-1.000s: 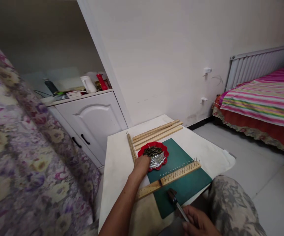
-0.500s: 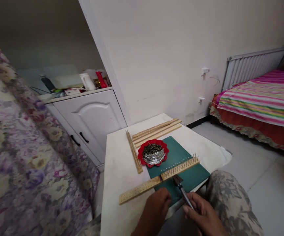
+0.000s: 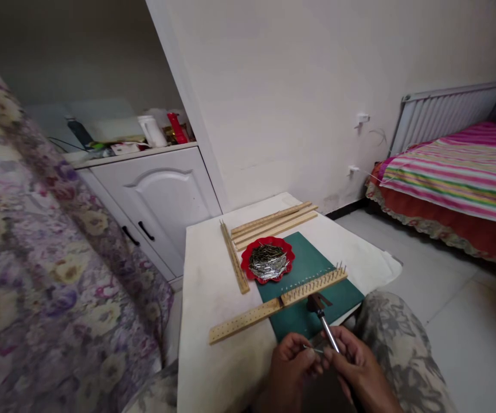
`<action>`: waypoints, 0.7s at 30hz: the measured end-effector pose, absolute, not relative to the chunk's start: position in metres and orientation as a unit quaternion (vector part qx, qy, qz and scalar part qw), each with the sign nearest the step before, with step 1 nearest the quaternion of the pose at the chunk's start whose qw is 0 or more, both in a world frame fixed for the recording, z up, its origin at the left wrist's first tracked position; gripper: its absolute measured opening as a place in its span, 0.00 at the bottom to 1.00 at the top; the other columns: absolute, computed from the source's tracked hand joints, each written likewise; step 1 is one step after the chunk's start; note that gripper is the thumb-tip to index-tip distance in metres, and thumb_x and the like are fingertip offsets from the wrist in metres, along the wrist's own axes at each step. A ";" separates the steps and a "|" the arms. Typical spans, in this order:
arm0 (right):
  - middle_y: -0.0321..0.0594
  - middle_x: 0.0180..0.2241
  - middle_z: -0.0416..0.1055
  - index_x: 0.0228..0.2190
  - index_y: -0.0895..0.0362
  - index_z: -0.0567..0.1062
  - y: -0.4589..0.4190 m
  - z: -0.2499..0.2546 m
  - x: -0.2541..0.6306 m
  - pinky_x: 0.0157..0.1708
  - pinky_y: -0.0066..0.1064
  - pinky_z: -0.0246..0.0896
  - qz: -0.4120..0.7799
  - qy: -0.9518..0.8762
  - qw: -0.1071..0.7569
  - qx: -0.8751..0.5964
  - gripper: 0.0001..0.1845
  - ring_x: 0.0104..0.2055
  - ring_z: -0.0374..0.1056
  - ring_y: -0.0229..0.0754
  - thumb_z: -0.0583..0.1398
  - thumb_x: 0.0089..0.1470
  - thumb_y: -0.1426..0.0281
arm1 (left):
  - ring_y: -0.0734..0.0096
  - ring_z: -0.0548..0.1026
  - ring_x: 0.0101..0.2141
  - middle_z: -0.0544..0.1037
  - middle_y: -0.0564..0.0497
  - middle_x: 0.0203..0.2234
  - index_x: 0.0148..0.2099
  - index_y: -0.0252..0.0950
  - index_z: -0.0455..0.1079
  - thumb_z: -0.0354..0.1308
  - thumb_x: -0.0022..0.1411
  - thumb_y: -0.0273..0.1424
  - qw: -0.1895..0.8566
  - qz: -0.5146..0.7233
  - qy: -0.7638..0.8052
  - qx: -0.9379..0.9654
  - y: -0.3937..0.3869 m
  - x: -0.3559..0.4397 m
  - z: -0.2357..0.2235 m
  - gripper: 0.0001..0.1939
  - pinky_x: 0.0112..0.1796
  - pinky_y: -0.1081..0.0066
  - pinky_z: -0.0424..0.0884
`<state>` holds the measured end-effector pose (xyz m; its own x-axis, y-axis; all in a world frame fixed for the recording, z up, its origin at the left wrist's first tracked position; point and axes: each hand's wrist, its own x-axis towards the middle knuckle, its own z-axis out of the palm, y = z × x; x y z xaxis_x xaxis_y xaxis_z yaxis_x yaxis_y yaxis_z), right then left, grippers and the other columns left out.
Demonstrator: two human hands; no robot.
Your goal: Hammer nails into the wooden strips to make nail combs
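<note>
A thin nail (image 3: 314, 349) is pinched in my left hand (image 3: 294, 362), fingers nearly closed; my right hand (image 3: 356, 362) wraps the hammer (image 3: 328, 334). Beyond lies the studded wooden strip (image 3: 314, 289). I judge I'm readying 1 nail; the next move calls for steady fingertips.
</note>
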<state>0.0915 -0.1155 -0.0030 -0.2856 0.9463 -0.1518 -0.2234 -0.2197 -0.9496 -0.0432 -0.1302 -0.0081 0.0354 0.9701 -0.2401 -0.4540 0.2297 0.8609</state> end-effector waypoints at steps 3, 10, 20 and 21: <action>0.27 0.19 0.68 0.33 0.55 0.67 -0.115 -0.004 0.091 0.07 0.17 0.43 0.668 -0.453 0.435 -0.399 0.15 0.09 0.49 0.25 0.61 0.48 0.58 | 0.75 0.70 0.20 0.74 0.53 0.17 0.28 0.33 0.65 0.67 0.41 0.36 0.675 0.572 0.409 0.222 -0.133 -0.034 -0.016 0.16 0.25 0.76 0.61; 0.26 0.20 0.67 0.30 0.56 0.67 -0.117 -0.005 0.092 0.07 0.16 0.42 0.660 -0.474 0.400 -0.425 0.18 0.07 0.50 0.22 0.59 0.48 0.54 | 0.73 0.70 0.25 0.72 0.54 0.20 0.29 0.34 0.71 0.61 0.50 0.35 0.412 0.548 0.588 0.429 -0.110 -0.072 -0.003 0.08 0.29 0.74 0.63; 0.26 0.21 0.68 0.29 0.55 0.64 -0.115 -0.011 0.093 0.05 0.16 0.40 0.679 -0.476 0.361 -0.426 0.18 0.06 0.48 0.22 0.59 0.47 0.54 | 0.71 0.71 0.30 0.72 0.52 0.26 0.30 0.36 0.70 0.50 0.60 0.33 0.139 0.447 0.645 0.604 -0.069 -0.089 0.007 0.10 0.32 0.74 0.65; 0.26 0.21 0.68 0.29 0.55 0.64 -0.116 -0.010 0.094 0.05 0.16 0.40 0.680 -0.475 0.361 -0.426 0.18 0.06 0.48 0.22 0.59 0.47 0.54 | 0.72 0.71 0.30 0.72 0.53 0.26 0.30 0.36 0.69 0.50 0.60 0.32 0.135 0.440 0.647 0.608 -0.068 -0.089 0.006 0.10 0.32 0.74 0.64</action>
